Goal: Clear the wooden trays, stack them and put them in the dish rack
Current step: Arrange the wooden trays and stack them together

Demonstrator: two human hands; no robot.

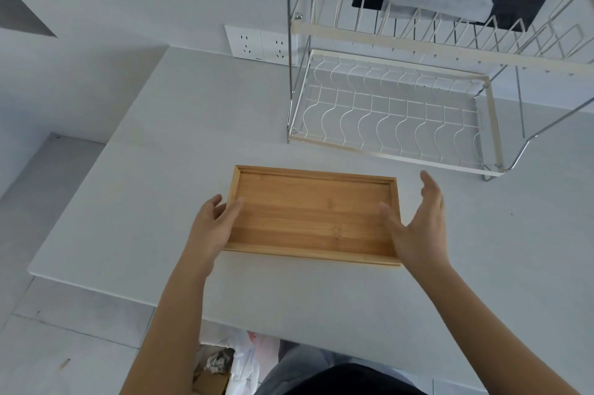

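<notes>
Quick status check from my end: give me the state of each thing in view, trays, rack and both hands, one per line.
Rectangular wooden tray: flat on the white countertop, nothing in it; a second edge along its near side hints at a stack.
White wire dish rack: upright, lower shelf bare, upper slots bare.
Left hand: open, fingers at the tray's left edge.
Right hand: open, by the tray's right edge, not gripping.
</notes>
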